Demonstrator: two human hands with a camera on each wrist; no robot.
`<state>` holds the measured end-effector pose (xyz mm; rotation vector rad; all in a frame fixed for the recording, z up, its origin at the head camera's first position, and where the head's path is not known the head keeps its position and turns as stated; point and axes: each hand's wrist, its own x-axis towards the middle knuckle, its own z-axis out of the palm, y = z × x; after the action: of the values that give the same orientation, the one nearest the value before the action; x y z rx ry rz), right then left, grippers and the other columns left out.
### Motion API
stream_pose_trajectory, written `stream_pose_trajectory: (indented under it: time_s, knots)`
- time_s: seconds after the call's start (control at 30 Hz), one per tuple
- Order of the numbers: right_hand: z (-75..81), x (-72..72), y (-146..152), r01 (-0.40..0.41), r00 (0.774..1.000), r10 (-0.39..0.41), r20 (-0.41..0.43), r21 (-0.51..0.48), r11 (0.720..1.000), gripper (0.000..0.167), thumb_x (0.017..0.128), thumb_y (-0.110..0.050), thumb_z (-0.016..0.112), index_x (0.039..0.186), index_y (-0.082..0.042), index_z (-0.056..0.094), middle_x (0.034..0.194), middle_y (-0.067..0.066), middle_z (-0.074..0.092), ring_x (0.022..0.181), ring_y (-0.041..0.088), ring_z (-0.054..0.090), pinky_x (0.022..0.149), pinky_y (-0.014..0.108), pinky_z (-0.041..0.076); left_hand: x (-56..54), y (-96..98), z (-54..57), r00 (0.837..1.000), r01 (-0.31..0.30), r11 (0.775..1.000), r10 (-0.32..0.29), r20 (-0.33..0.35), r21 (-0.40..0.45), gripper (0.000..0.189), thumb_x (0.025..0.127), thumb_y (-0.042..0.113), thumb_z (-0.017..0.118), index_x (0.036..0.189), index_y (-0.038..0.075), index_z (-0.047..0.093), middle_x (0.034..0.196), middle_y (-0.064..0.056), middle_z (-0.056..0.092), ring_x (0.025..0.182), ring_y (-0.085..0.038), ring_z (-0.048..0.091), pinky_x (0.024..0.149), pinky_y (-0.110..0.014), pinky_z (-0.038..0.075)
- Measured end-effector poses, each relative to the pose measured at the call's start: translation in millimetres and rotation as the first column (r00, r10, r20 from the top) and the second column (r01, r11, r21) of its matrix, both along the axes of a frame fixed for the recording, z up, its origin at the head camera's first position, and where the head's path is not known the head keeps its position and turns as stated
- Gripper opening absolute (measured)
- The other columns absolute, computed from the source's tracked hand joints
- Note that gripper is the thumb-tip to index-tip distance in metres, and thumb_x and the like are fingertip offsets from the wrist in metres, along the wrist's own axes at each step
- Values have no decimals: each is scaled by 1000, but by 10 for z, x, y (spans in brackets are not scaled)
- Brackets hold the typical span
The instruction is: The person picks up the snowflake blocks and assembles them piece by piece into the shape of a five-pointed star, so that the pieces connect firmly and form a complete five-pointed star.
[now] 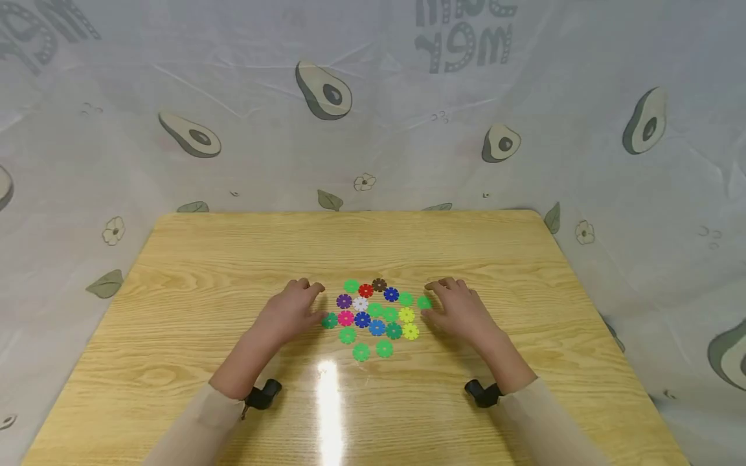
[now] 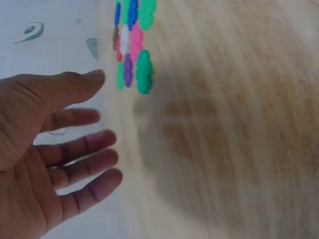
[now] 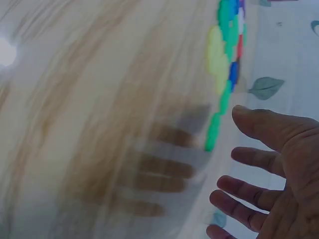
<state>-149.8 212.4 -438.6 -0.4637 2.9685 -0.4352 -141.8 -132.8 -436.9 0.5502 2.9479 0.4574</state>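
A patterned cloth (image 1: pixel 396 149) is hung beyond the far edge of the tabletop (image 1: pixel 175 362). On the tabletop, midway between left and right, a flat group of notched discs (image 1: pixel 377 323) is laid; in the head view its longer extent runs left to right. The left hand (image 1: pixel 290 312) and right hand (image 1: pixel 463 312) are held at either side, raised, fingers spread and loosely bent, thumbs apart. Each disc is seen as round, alike in every direction, face up. The left thumb is placed near a dark green disc (image 1: pixel 331 325), the right near a bright green disc (image 1: pixel 425 298); both are shown apart in the wrist views.
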Motion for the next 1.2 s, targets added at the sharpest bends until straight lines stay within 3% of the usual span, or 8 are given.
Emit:
stream_pose_trajectory:
  time_s: [0.2, 0.4, 0.63, 0.83, 1.0, 1.2]
  knots:
    - [-155, -79, 90, -38, 999, 38, 3, 9, 999, 47, 97, -29, 77, 137, -9, 66, 133, 20, 63, 123, 42, 57, 92, 64, 54, -66, 43, -126, 992, 29, 999, -32, 122, 24, 42, 94, 21, 79, 131, 7, 65, 116, -15, 65, 102, -28, 63, 68, -39, 58]
    - [-257, -105, 162, -62, 998, 62, -16, -2, 998, 40, 97, -28, 77, 133, -10, 71, 131, 18, 64, 119, 39, 56, 89, 59, 57, -69, 114, -235, 993, 63, 998, -64, 103, 14, 36, 91, 20, 82, 123, 10, 68, 109, -12, 63, 93, -23, 58, 64, -35, 55]
    - [-294, -108, 191, -77, 996, 75, -40, -57, 995, 36, 96, -25, 78, 129, -11, 74, 127, 16, 66, 114, 36, 56, 89, 54, 58, -56, 132, -274, 996, 71, 997, -72, 61, 19, 24, 91, 20, 82, 112, 15, 73, 105, -6, 63, 96, -23, 57, 64, -34, 55]
    - [-325, -125, 200, -95, 995, 91, -48, -94, 991, 33, 96, -23, 77, 126, -9, 75, 122, 13, 67, 109, 31, 57, 85, 48, 58, -57, 113, -303, 994, 52, 995, -60, 91, 88, 15, 94, 17, 80, 106, 12, 71, 101, -5, 60, 93, -20, 55, 68, -31, 54]
    - [-325, -139, 190, -114, 993, 110, -46, -102, 988, 32, 96, -22, 78, 125, -7, 74, 121, 11, 67, 111, 30, 58, 89, 48, 59, -82, 67, -336, 992, 47, 991, -61, 107, 126, 19, 92, 16, 81, 101, 11, 65, 97, -5, 55, 91, -18, 49, 70, -29, 50]
    - [-283, -190, 167, -130, 991, 128, -30, -109, 985, 34, 98, -23, 75, 125, -3, 70, 122, 13, 69, 114, 31, 63, 95, 50, 60, -115, 26, -339, 985, 72, 974, -103, 135, 216, 17, 97, 10, 74, 104, 10, 58, 92, -3, 61, 81, -15, 52, 70, -28, 50]
